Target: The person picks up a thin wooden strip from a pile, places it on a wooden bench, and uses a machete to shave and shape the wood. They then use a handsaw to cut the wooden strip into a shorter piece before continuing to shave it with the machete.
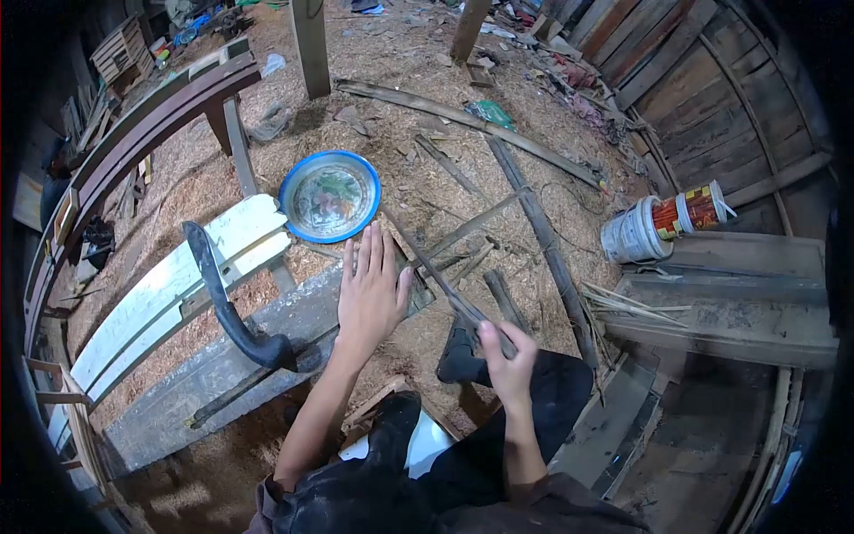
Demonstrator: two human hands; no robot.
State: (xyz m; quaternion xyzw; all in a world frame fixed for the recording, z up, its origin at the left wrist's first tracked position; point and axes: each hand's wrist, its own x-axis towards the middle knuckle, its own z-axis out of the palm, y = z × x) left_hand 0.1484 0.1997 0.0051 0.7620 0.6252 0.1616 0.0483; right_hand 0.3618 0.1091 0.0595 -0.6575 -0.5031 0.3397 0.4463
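My right hand (511, 365) is closed around the near end of a long, thin, dark tool (433, 272). It slants away to the upper left, and its exact kind I cannot make out. My left hand (369, 289) is stretched out flat, palm down, beside that tool, over the end of a grey wooden plank (191, 392). Just beyond the left fingertips sits a round basin (375, 198) with a blue rim. Left of that hand, a curved black-handled tool (236, 325) with a pale blade edge lies across the plank.
White-painted boards (169, 307) lie left of the basin. Wood shavings (240, 178) cover the ground, with poles (547, 240) lying across them. White buckets (633, 231) lie on their side at right by a wooden bench (738, 311). Upright posts (310, 49) stand at the back.
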